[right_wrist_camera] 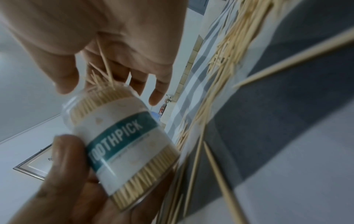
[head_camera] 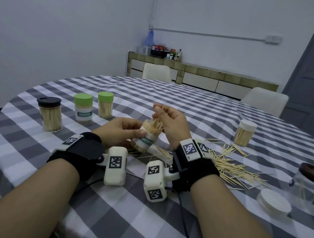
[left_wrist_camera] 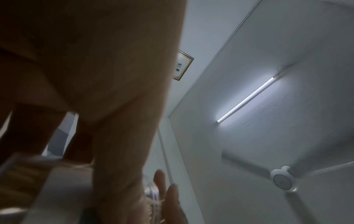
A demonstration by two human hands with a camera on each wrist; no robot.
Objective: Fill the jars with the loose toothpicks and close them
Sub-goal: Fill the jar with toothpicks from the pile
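Observation:
My left hand (head_camera: 137, 131) grips a lidless clear jar (head_camera: 145, 138) labelled TOOTHPICK, tilted above the checked tablecloth (head_camera: 174, 97) and packed nearly full. My right hand (head_camera: 157, 112) hovers just over its mouth and pinches a few toothpicks (head_camera: 156, 121) that stick down into the jar. In the right wrist view the jar (right_wrist_camera: 122, 136) fills the middle, with my left thumb (right_wrist_camera: 63, 151) across its label and my right hand (right_wrist_camera: 122, 71) above the rim. A pile of loose toothpicks (head_camera: 230, 165) lies on the cloth right of my right wrist. The left wrist view shows mostly my left hand (left_wrist_camera: 95, 75) and the ceiling.
Closed full jars stand at the left: a black-lidded one (head_camera: 50, 114) and two green-lidded ones (head_camera: 83, 108) (head_camera: 105, 104). A white-lidded jar (head_camera: 244, 133) stands at the right. Near the front right are a brown-lidded clear jar (head_camera: 308, 185) and a loose white lid (head_camera: 274, 203).

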